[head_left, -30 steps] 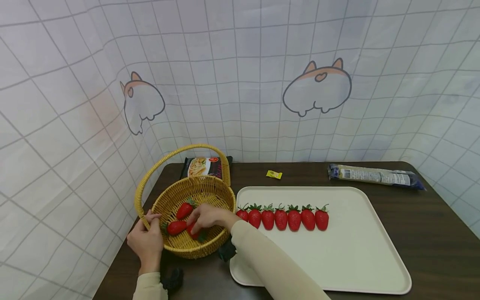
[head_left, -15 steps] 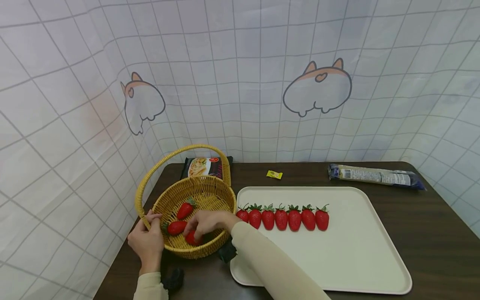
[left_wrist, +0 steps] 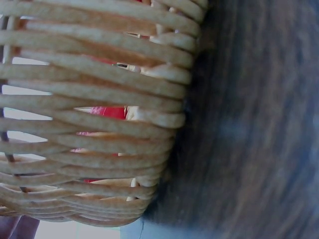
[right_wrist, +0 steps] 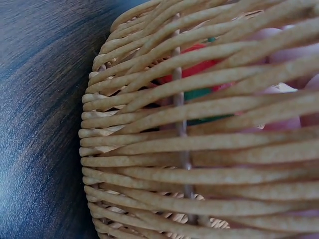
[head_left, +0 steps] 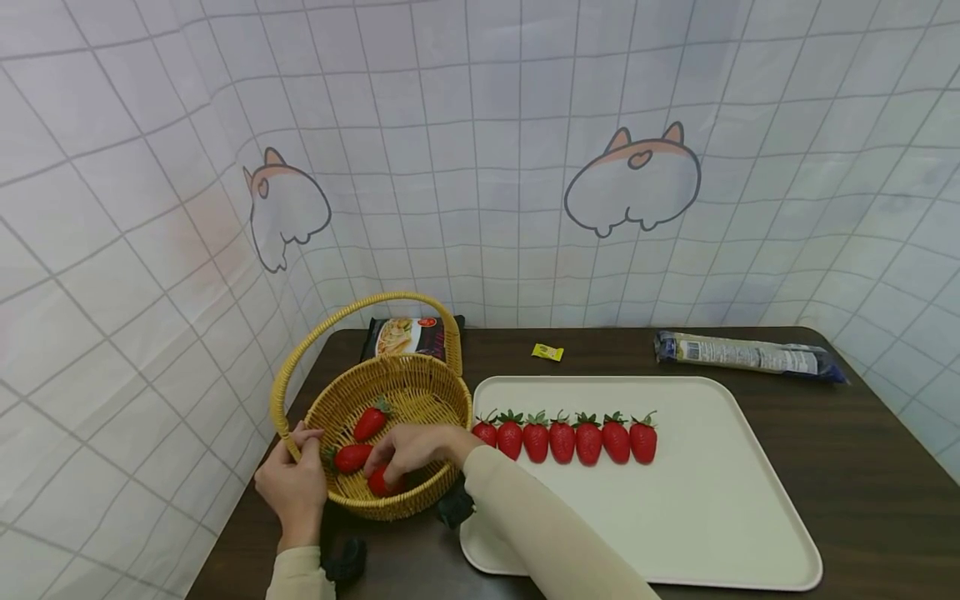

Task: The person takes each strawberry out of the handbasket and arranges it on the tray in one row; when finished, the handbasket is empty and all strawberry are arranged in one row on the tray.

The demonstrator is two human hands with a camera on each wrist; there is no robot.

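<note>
One left hand (head_left: 294, 482) grips the wicker basket (head_left: 423, 385) at its rim; one right hand (head_left: 418, 446) pinches a strawberry (head_left: 381, 482) inside, its leaves gone from the head view since a second ago: seemingly a regrip, no lift yet. Two loose strawberries (head_left: 369, 423) alongside; seven more strawberries (head_left: 588, 442) on the tray (head_left: 667, 521).

Tabletop (head_left: 892, 492), dark brown wood grain. Food packet (head_left: 408, 336), black, printed with a pictured dish and small red label; at back left. Small yellow wrapper (head_left: 547, 352), lying flat, near the back edge. Long slim packet (head_left: 750, 354), blue-ended, barcode printed; at back right. Backdrop sheet (head_left: 495, 208), white, grey grid, wrinkled; two rear-view corgi drawings (head_left: 633, 185), orange-eared.
</note>
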